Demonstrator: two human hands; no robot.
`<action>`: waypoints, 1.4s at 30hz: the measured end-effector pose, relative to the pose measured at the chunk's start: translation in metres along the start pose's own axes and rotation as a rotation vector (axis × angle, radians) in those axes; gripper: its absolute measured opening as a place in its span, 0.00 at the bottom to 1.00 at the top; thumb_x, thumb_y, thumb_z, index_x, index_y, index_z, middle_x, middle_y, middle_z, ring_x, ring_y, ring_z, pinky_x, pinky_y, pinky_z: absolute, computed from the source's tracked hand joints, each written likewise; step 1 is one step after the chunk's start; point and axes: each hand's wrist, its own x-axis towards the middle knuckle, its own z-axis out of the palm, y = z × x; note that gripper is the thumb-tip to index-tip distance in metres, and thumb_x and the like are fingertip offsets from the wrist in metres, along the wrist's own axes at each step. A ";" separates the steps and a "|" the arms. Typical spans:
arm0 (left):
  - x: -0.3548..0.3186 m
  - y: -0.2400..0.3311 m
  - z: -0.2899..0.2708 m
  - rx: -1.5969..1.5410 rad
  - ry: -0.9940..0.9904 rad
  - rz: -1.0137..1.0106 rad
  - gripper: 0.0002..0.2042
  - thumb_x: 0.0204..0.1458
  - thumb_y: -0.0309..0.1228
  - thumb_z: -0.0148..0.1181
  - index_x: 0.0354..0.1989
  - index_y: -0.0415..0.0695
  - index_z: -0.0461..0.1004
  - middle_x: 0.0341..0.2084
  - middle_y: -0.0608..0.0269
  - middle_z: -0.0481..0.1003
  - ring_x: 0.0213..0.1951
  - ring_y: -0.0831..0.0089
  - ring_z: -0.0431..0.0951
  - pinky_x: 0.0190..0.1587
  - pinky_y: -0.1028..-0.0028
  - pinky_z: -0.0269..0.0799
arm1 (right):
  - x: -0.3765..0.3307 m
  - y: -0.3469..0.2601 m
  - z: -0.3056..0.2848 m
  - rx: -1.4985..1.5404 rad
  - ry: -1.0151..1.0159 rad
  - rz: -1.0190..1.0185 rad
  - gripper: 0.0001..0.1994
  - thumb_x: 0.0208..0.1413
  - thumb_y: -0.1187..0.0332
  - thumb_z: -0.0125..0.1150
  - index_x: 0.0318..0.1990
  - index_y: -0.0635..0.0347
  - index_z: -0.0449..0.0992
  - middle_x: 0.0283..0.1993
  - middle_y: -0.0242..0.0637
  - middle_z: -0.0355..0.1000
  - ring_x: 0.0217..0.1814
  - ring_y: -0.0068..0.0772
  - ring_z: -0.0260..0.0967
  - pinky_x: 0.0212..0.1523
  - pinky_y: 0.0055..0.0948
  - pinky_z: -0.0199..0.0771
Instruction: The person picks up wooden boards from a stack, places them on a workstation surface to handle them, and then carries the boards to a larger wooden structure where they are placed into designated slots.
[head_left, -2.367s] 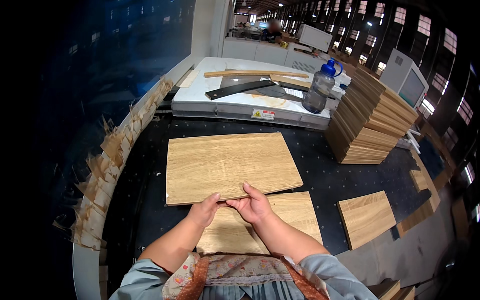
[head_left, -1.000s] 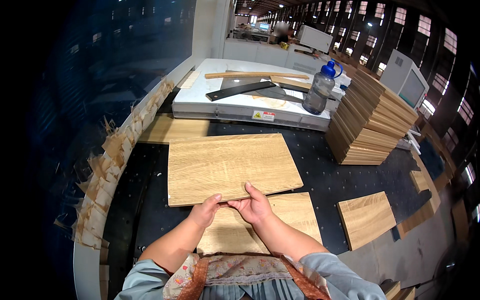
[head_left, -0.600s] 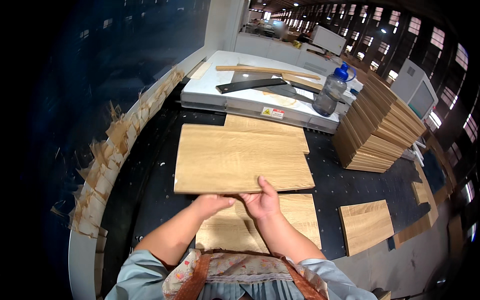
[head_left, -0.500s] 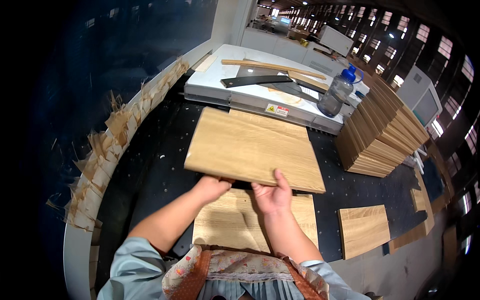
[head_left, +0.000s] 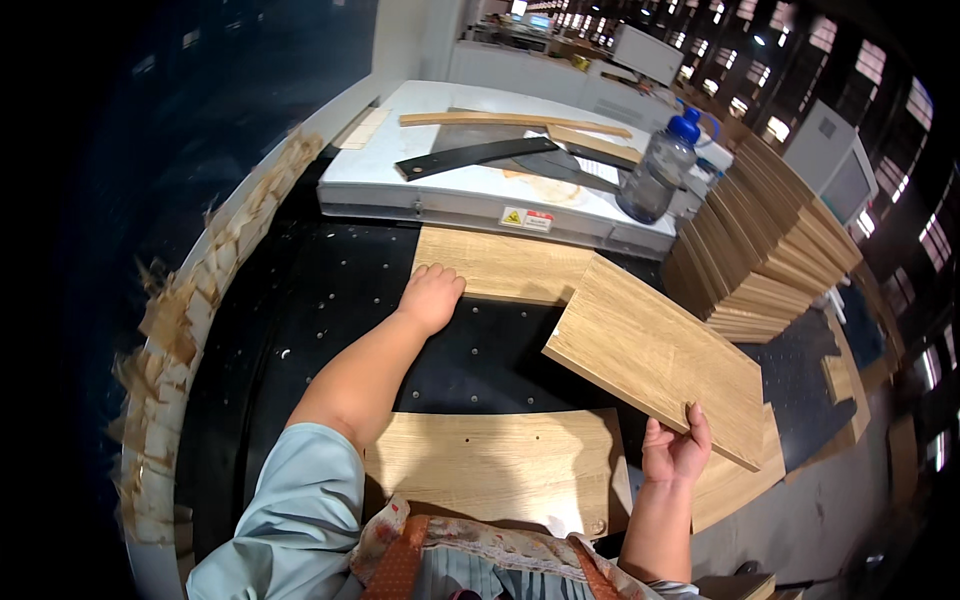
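My right hand [head_left: 677, 452] grips a light wood-grain board [head_left: 665, 355] by its near edge, thumb on top. The board is tilted and overlaps the right end of a second wood-grain board [head_left: 520, 268], which lies against the white raised unit. My left hand [head_left: 433, 298] is closed over the near edge of that second board, toward its left end, fingers curled on top. A third board [head_left: 490, 460] with small holes lies close to my body on the black bed [head_left: 470, 350]. Another board [head_left: 735, 480] lies at the right, partly hidden under the held one.
A tall stack of boards [head_left: 760, 240] stands at the right. On the white unit [head_left: 370, 185] are a blue-capped bottle [head_left: 660, 165], a black bar [head_left: 475, 158] and a wooden strip [head_left: 510, 122]. A pale barrier with torn brown tape [head_left: 175, 320] runs along the left.
The held board has swung right and turned, now in my right hand alone. My left hand has let go of it and reached forward to the far board. The view has shifted slightly.
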 end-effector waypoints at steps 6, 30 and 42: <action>-0.016 0.007 -0.003 -0.209 0.206 0.027 0.03 0.43 0.25 0.50 0.28 0.47 0.68 0.25 0.64 0.70 0.36 0.64 0.68 0.43 0.67 0.61 | -0.009 -0.001 -0.009 0.078 0.027 -0.020 0.12 0.53 0.68 0.53 0.44 0.60 0.68 0.45 0.39 0.71 0.44 0.40 0.71 0.33 0.39 0.78; -0.298 0.046 -0.191 -0.888 -0.272 0.178 0.08 0.38 0.28 0.59 0.30 0.45 0.71 0.30 0.65 0.74 0.36 0.66 0.71 0.42 0.69 0.65 | 0.040 0.184 0.114 -0.129 -0.108 0.563 0.14 0.54 0.65 0.53 0.48 0.54 0.65 0.47 0.42 0.66 0.46 0.45 0.67 0.38 0.43 0.74; -0.219 0.045 -0.178 -0.814 0.016 0.223 0.07 0.39 0.25 0.61 0.30 0.43 0.74 0.28 0.62 0.73 0.35 0.63 0.72 0.39 0.67 0.68 | 0.061 0.111 0.086 -0.927 -0.834 0.719 0.17 0.58 0.57 0.50 0.41 0.65 0.69 0.28 0.43 0.73 0.23 0.31 0.72 0.22 0.24 0.74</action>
